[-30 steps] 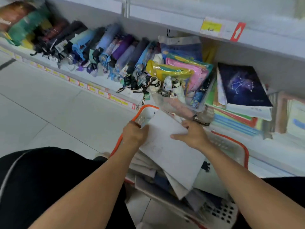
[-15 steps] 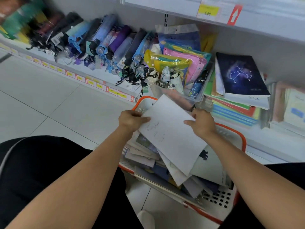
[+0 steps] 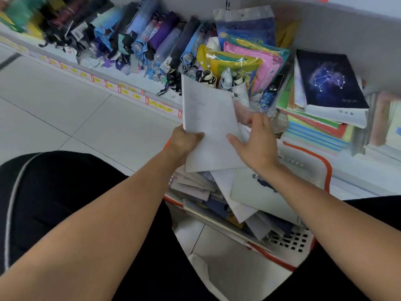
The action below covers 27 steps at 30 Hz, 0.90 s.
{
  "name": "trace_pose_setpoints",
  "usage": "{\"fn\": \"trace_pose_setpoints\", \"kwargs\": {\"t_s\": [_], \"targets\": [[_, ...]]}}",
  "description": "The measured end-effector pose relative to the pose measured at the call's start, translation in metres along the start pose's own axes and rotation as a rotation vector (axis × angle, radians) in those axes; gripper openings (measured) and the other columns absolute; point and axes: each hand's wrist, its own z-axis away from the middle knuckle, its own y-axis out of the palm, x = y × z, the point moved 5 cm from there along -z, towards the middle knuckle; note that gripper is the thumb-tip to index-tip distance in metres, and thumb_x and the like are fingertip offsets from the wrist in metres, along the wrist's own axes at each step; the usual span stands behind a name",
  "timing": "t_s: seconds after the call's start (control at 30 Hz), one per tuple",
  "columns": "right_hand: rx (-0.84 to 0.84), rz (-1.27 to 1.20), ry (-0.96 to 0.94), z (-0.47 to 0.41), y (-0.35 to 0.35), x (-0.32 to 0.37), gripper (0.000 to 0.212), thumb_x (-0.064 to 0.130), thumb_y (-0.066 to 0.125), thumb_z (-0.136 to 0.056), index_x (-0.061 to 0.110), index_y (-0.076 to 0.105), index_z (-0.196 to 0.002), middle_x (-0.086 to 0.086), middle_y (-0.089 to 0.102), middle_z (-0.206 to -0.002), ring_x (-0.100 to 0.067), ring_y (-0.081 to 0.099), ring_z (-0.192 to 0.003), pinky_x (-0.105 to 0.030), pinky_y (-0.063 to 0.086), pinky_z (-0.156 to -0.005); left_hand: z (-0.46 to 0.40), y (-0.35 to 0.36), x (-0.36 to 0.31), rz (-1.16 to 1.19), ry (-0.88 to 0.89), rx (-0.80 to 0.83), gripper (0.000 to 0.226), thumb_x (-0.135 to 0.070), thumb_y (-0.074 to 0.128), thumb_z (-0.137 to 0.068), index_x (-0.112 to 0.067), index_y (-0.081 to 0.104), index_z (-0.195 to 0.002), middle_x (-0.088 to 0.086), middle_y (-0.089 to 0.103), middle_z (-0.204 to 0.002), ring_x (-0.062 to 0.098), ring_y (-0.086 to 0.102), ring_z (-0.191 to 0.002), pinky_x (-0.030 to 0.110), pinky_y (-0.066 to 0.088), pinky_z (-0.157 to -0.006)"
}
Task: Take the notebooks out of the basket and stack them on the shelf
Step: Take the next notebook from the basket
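Holding a thin white paper-covered notebook by its left edge, the left hand has it raised above the white plastic basket with orange rim, which sits at about four o'clock. The right hand lies spread against its right side, not clearly pinching — so the limp cover could buckle or slip back among the loose notebooks. At one o'clock, the dark starry book tops a leaning shelf stack; adding to it risks a slide. Folded umbrellas crowd eleven o'clock over a pale tiled floor.
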Motion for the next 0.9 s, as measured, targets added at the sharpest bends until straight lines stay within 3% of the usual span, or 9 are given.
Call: {"fn": "trace_pose_setpoints", "kwargs": {"t_s": [0.07, 0.13, 0.2, 0.3, 0.37, 0.5, 0.63, 0.8, 0.9], "targets": [[0.53, -0.258, -0.085, 0.026, 0.024, 0.04, 0.052, 0.056, 0.081, -0.07, 0.012, 0.06, -0.091, -0.003, 0.066, -0.081, -0.012, 0.059, -0.066, -0.03, 0.047, -0.058, -0.004, -0.014, -0.004, 0.024, 0.0, -0.093, 0.037, 0.0, 0.071, -0.083, 0.002, 0.063, -0.119, 0.016, 0.07, -0.111, 0.031, 0.069, -0.092, 0.045, 0.058, -0.082], [1.127, -0.148, -0.113, 0.068, 0.056, 0.06, 0.059, 0.064, 0.08, -0.065, 0.01, 0.067, -0.084, -0.008, 0.07, -0.075, -0.018, 0.064, -0.063, -0.028, 0.049, -0.057, -0.006, -0.025, -0.004, 0.071, -0.018, -0.148, 0.038, 0.001, 0.07, -0.084, 0.002, 0.061, -0.12, 0.012, 0.068, -0.11, 0.029, 0.067, -0.091, 0.042, 0.057, -0.081], [1.279, 0.039, -0.208, 0.094, 0.076, 0.059, 0.059, 0.066, 0.081, -0.061, 0.014, 0.066, -0.085, -0.004, 0.068, -0.079, -0.021, 0.063, -0.068, -0.028, 0.052, -0.061, -0.007, -0.033, -0.001, 0.089, -0.036, -0.181, 0.038, 0.001, 0.07, -0.084, 0.0, 0.061, -0.121, 0.013, 0.067, -0.11, 0.028, 0.066, -0.089, 0.041, 0.057, -0.081], [1.189, 0.141, -0.274, 0.102, 0.092, 0.043, 0.053, 0.05, 0.081, -0.072, 0.012, 0.067, -0.107, -0.001, 0.069, -0.097, -0.017, 0.062, -0.081, -0.027, 0.053, -0.068, -0.007, -0.038, 0.003, 0.126, -0.045, -0.188, 0.038, 0.001, 0.07, -0.084, -0.001, 0.061, -0.121, 0.014, 0.068, -0.114, 0.03, 0.067, -0.092, 0.044, 0.057, -0.083], [1.173, 0.092, -0.276, 0.098, 0.092, 0.037, 0.017, 0.031, 0.076, -0.081, 0.017, 0.068, -0.086, 0.0, 0.064, -0.079, -0.016, 0.057, -0.07, -0.025, 0.043, -0.059, -0.004, -0.04, 0.004, 0.134, -0.044, -0.18, 0.039, 0.001, 0.069, -0.085, -0.001, 0.06, -0.123, 0.014, 0.067, -0.114, 0.031, 0.067, -0.095, 0.045, 0.057, -0.084], [1.091, 0.035, -0.257, 0.079, 0.08, 0.027, 0.038, 0.013, 0.065, -0.085, 0.014, 0.04, -0.056, -0.002, 0.039, -0.055, -0.018, 0.038, -0.053, -0.03, 0.03, -0.055, -0.002, -0.045, -0.001, 0.123, 0.027, -0.189, 0.038, 0.0, 0.068, -0.086, 0.001, 0.06, -0.123, 0.012, 0.067, -0.111, 0.028, 0.066, -0.088, 0.037, 0.055, -0.078], [1.079, -0.374, 0.026, 0.041, 0.033, 0.016, 0.007, 0.003, 0.061, -0.084, 0.003, 0.065, -0.079, -0.012, 0.057, -0.068, -0.015, 0.052, -0.066, -0.029, 0.043, -0.062, -0.004, -0.061, -0.025, 0.002, 0.169, -0.288, 0.041, -0.013, 0.074, -0.079, -0.003, 0.066, -0.118, 0.011, 0.071, -0.109, 0.028, 0.069, -0.094, 0.045, 0.057, -0.086], [0.52, -1.162, 0.301, -0.037, -0.06, 0.01, 0.033, -0.002, 0.048, -0.091, 0.002, 0.064, -0.12, -0.011, 0.073, -0.105, -0.018, 0.071, -0.085, -0.031, 0.059, -0.076, 0.011, -0.063, -0.076, -0.075, 0.353, -0.112, 0.031, -0.006, 0.069, -0.086, -0.002, 0.067, -0.117, 0.009, 0.072, -0.107, 0.018, 0.07, -0.086, 0.035, 0.059, -0.077], [0.182, -1.346, 0.385, -0.061, -0.085, 0.007, 0.03, 0.003, 0.041, -0.098, 0.0, 0.063, -0.119, -0.013, 0.071, -0.11, -0.02, 0.071, -0.089, -0.032, 0.06, -0.078, 0.028, -0.045, -0.09, 0.138, 0.238, 0.156, 0.035, -0.009, 0.066, -0.089, -0.006, 0.063, -0.123, 0.011, 0.071, -0.113, 0.027, 0.071, -0.095, 0.04, 0.058, -0.079]]}}
